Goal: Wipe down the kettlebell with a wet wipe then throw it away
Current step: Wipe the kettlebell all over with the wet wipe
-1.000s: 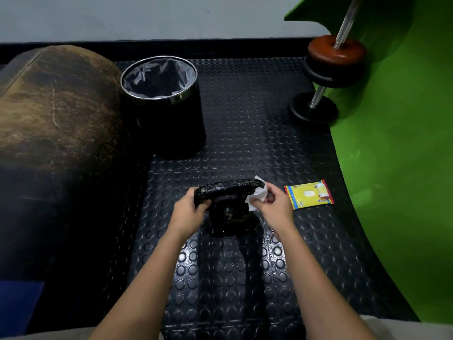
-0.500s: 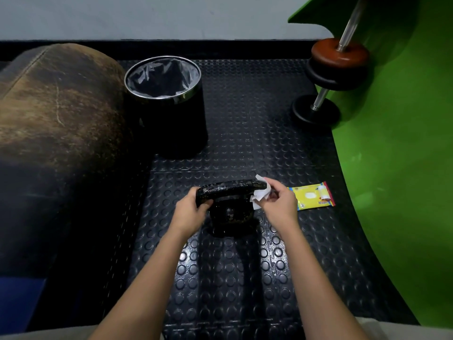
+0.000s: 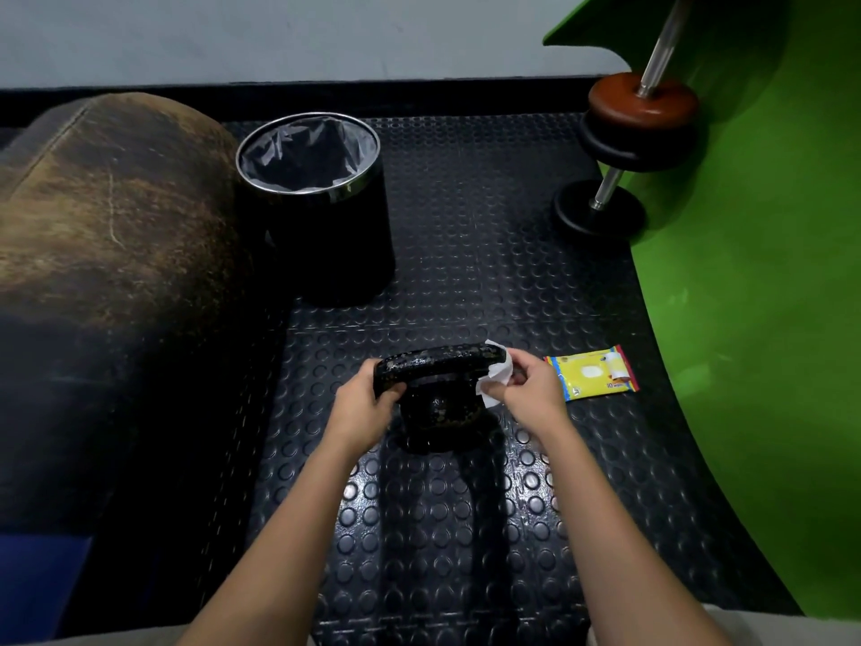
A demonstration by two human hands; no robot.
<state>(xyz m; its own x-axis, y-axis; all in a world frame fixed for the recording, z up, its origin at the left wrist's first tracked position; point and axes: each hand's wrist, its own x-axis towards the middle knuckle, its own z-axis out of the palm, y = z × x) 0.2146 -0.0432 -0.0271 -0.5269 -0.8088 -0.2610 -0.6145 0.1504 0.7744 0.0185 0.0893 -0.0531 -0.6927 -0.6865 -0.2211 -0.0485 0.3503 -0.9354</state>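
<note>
A black speckled kettlebell (image 3: 440, 403) stands on the studded black floor mat (image 3: 466, 529) in the middle of the view. My left hand (image 3: 361, 403) grips the left end of its handle. My right hand (image 3: 531, 389) pinches a crumpled white wet wipe (image 3: 496, 375) against the right end of the handle. A black bin (image 3: 321, 202) with a grey liner and a chrome rim stands open behind and to the left of the kettlebell.
A yellow pack of wipes (image 3: 594, 373) lies on the mat just right of my right hand. A worn brown padded roll (image 3: 107, 254) fills the left side. A barbell with red and black plates (image 3: 638, 118) leans against the green wall (image 3: 764, 296) at the right.
My right hand with the wipe has shifted slightly up along the right end of the handle. The left hand keeps its grip and the kettlebell has not moved.
</note>
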